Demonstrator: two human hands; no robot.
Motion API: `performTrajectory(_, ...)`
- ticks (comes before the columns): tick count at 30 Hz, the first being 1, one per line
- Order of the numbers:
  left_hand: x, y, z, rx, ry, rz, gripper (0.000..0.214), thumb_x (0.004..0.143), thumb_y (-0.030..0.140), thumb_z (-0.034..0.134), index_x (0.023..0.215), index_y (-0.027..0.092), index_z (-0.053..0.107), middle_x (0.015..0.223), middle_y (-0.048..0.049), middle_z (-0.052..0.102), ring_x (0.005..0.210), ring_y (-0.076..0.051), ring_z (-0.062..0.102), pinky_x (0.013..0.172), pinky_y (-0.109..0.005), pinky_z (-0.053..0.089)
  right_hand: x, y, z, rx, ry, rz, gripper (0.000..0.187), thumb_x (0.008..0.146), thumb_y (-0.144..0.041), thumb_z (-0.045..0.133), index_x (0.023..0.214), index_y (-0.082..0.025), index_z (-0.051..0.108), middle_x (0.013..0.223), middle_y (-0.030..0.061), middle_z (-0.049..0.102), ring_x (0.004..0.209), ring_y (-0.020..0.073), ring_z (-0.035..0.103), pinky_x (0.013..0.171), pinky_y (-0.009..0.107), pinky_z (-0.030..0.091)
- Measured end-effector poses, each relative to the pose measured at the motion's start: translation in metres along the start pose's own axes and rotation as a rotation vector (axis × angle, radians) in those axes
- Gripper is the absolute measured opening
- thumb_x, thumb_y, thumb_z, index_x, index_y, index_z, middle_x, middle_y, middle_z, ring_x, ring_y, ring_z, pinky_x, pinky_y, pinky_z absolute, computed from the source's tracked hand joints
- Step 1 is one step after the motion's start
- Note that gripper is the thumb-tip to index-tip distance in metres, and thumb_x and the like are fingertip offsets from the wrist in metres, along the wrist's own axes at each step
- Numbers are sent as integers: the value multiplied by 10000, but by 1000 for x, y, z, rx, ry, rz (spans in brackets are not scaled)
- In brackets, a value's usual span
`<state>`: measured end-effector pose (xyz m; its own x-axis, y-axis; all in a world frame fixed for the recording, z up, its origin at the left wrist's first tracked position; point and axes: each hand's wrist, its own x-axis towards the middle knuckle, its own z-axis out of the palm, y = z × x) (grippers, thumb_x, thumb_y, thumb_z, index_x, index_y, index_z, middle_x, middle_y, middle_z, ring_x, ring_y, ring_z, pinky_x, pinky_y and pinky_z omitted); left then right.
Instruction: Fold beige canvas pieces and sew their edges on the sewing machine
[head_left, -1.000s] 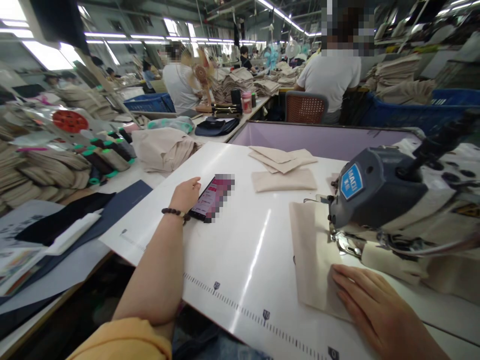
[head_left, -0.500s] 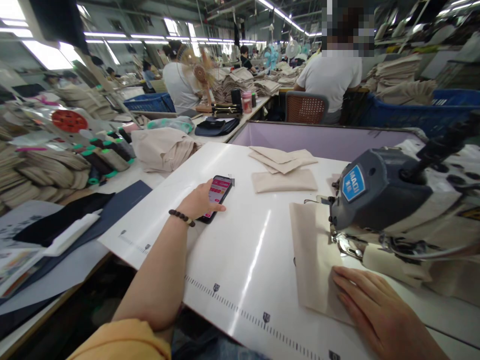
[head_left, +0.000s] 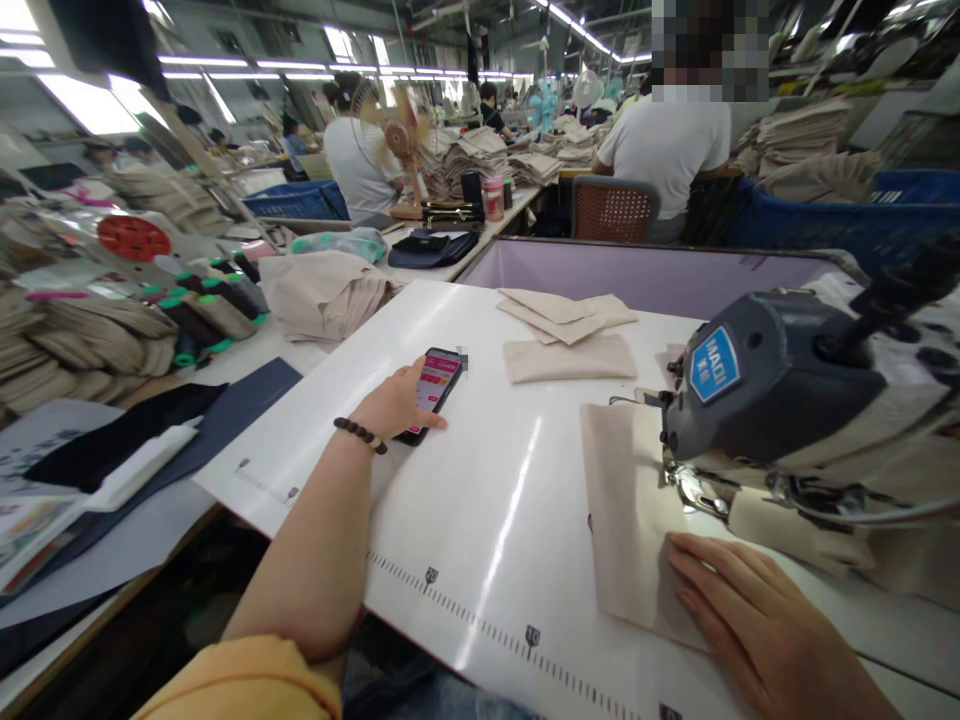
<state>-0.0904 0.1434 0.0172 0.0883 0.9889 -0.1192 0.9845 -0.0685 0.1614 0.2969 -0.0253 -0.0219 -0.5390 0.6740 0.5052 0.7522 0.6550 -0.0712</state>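
Observation:
My left hand rests on a black phone with a pink screen that lies on the white sewing table; the fingers curl over its lower half. My right hand lies flat, fingers together, on a beige fabric piece that runs under the grey sewing machine head. Folded beige pieces lie further back on the table.
A loose beige cloth heap and thread cones sit to the left, with dark fabric nearer me. A lilac bin stands behind the table. Other people sit at benches beyond, one on a mesh-back chair.
My left hand slid from the phone's left edge onto the phone and now covers its lower part. My right hand stayed flat on the fabric.

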Motion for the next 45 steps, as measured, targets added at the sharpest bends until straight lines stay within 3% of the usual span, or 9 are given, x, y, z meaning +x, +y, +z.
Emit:
performTrajectory(6,-9,21,-13,21,108,17,835,683,404,679,1338,89,268,1335,-189,400,1229,-284,397,999,-355,334,-1,-3,3,3,-10,14,289,886,-275,407,1025,-145,625,1021,85,644,923,188,585,825,321,449)
performTrajectory(8,-27,53,-19,8,108,205,676,742,380,643,1296,129,349,1318,-146,441,1209,-250,426,1009,-353,331,-1,-4,4,-7,-12,8,294,888,-270,404,1032,-130,618,1023,93,639,918,191,583,820,326,449)
performTrajectory(14,-84,176,-3,36,-103,1149,289,831,286,570,1060,109,559,1063,-81,599,961,-197,567,842,-294,451,1,-9,4,-13,-3,27,293,881,-248,399,1055,-126,601,1014,102,633,895,197,581,798,350,461)
performTrajectory(19,-71,210,30,159,8,1120,165,863,205,483,909,87,588,916,-90,597,852,-214,569,757,-330,462,4,-11,-1,-2,-21,23,283,878,-190,384,1046,-116,600,1000,103,640,890,189,573,791,344,465)
performTrajectory(26,-62,204,44,162,-3,1041,228,833,288,551,937,87,582,969,-99,577,899,-231,544,780,-337,456,-1,-7,2,-28,-27,-13,285,871,-147,381,1051,-103,596,1030,117,640,915,200,573,802,351,460)
performTrajectory(32,-59,182,22,133,-12,973,184,848,247,525,972,117,565,980,-96,596,904,-202,569,825,-330,447,4,-6,-5,-75,-59,-92,311,871,-127,342,1029,-100,608,1008,126,644,885,196,588,763,347,481)
performTrajectory(34,-48,157,6,154,41,825,216,855,256,512,1028,133,554,1049,-103,591,944,-215,570,839,-349,445,7,-6,-8,-93,-69,-129,331,869,-112,318,1022,-99,611,998,122,647,873,190,590,751,337,485)
performTrajectory(39,-3,76,-20,149,215,28,539,855,324,488,1325,120,319,1361,-156,358,1224,-272,391,1007,-353,313,9,-5,-8,-32,-56,-88,298,863,-149,362,1031,-101,604,985,109,644,863,185,584,764,333,476)
performTrajectory(45,20,36,-2,121,64,-84,747,747,367,583,1367,120,248,1322,-184,392,1168,-289,466,918,-313,388,6,-3,-3,41,-13,-44,269,856,-181,404,1020,-133,611,978,92,644,868,182,581,777,330,468)
